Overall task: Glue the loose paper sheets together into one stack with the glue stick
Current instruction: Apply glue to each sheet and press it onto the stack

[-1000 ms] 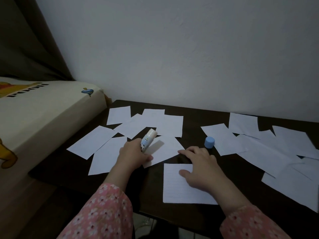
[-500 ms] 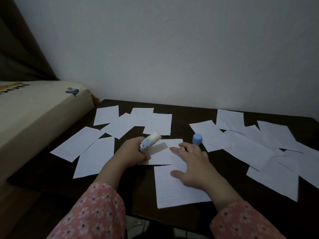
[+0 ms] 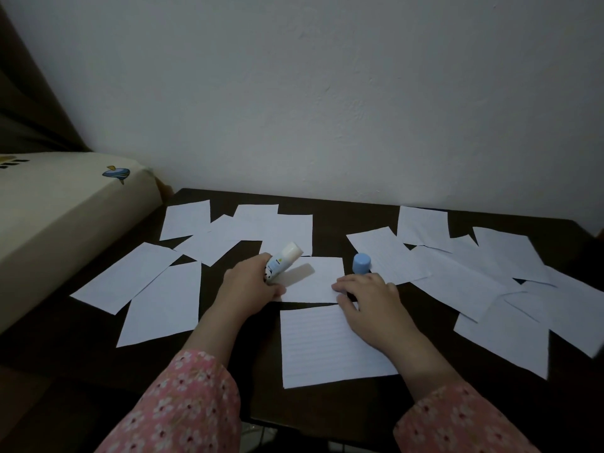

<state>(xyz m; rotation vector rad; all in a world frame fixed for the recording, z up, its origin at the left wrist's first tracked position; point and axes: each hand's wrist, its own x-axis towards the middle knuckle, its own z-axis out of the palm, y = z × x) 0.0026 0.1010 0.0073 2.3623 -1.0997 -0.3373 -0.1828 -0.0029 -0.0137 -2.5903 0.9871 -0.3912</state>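
While your left hand (image 3: 251,284) grips the glue (image 3: 281,261), its tip points up-right; the sheet (image 3: 315,279) lies just right, under your flat right hand (image 3: 369,305).

I'm looking into a home, most likely a bedroom, judging by what surrounds the work surface. At the left stands a bed or mattress (image 3: 65,210) in a cream cover printed with small cartoon figures, one a blue bird-like shape near its far corner. It butts against a low dark wooden table (image 3: 333,197) pushed into the corner. Behind both rises a plain white plastered wall (image 3: 327,93), and a dark curtain (image 3: 29,103) hangs at the far left. The light is dim and domestic. My pink floral sleeves (image 3: 183,410) look like house clothes.
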